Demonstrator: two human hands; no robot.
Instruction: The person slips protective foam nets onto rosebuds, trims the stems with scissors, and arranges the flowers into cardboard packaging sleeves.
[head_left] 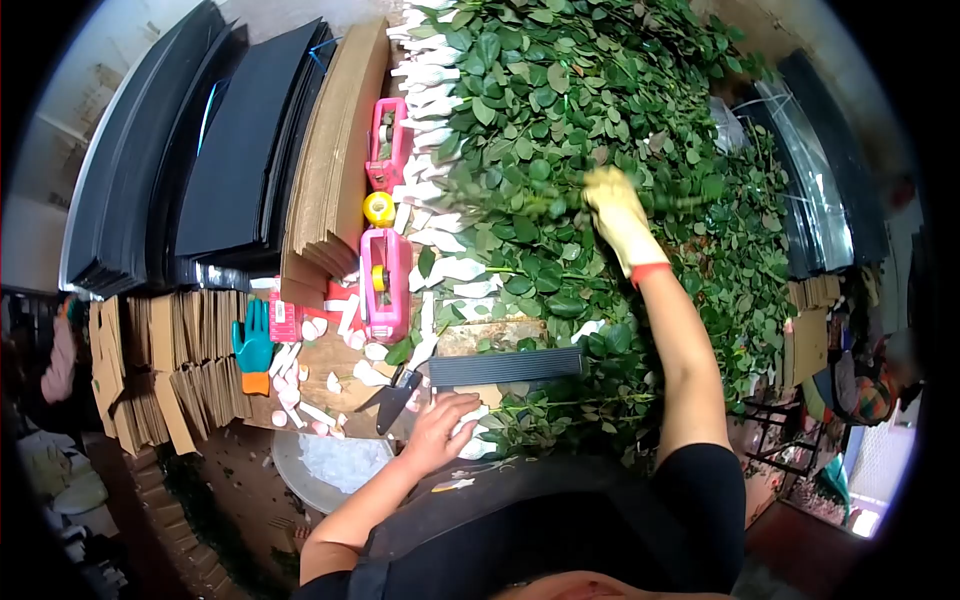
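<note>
My bare left hand point(440, 437) rests at the near table edge, fingers stretched out beside white-sleeved rose heads point(478, 437). My right hand point(615, 205), in a yellow glove with a red cuff, is closed over the leafy pile. Blurred rose stems run out on both sides of it, and it seems to grip one. The rose stems point(580, 110) lie crosswise in a thick layer, their white-sleeved heads point(430, 75) lined up on the left. Near my left hand are a black-bladed tool point(392, 400) and a dark ribbed strip point(507, 368).
Pink tape dispensers point(383, 300) and a yellow tape roll point(379, 209) stand left of the roses. Cardboard sheets point(335, 140), black panels point(235, 150) and a teal glove point(254, 340) lie farther left. A basin point(292, 468) of whitish material sits below the table edge.
</note>
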